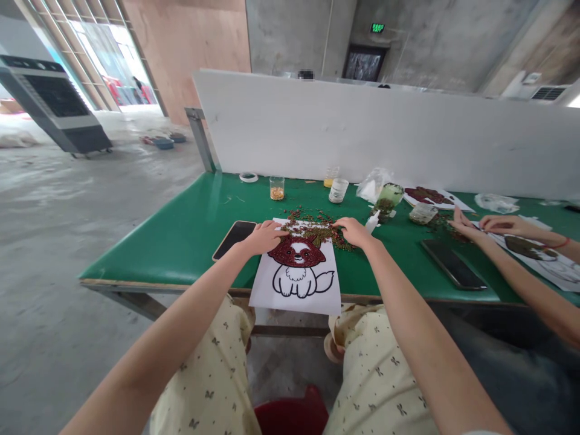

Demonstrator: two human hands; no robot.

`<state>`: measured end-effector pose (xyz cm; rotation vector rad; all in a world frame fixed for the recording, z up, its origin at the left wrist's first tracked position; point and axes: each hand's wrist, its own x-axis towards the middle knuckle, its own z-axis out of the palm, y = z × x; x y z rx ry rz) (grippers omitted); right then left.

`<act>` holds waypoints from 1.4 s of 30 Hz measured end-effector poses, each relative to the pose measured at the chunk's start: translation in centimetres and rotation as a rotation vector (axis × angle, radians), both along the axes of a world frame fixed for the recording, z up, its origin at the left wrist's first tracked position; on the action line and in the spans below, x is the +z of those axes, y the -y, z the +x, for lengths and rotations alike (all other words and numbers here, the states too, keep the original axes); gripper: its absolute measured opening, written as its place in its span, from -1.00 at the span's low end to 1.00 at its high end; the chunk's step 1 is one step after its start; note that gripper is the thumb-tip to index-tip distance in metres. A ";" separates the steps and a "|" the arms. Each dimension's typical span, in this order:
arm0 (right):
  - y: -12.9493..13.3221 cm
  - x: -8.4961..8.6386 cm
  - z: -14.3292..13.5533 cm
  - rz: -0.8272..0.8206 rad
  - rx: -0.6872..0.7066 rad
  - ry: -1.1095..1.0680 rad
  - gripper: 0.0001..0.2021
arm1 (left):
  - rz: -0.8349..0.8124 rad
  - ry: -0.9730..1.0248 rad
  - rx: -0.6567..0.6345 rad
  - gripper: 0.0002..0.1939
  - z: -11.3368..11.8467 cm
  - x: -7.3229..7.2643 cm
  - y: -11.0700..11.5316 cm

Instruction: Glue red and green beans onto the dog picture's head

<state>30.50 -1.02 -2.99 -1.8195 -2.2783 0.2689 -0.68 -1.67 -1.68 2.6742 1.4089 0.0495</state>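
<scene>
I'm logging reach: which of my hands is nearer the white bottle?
Right: your right hand is left of the white bottle; your left hand is farther, at upper left of the drawing.

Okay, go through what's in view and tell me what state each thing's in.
Drawing: head mostly filled, body bare
Loose bits: scattered around the drawing's top
Left phone: lying flat, unlit
Right phone: lying flat, unlit
Left cup: upright, partly filled
White bottle: too small to tell if capped
Exit sign: lit

1. Three paper drawings point(293, 284).
2. Wearer's hands point(266, 238): two.
3. Neighbour's hands point(504, 225): two.
4. Two phones point(453, 264).
5. At least four clear cups point(339, 191).
6. One white bottle point(372, 223).
7. One air cooler point(57, 103).
8. One exit sign point(377, 28).
</scene>
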 end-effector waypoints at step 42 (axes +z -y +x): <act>0.2 0.4 -6.4 0.108 0.160 0.044 -0.44 | 0.016 0.024 0.018 -0.50 -1.2 -2.4 -1.9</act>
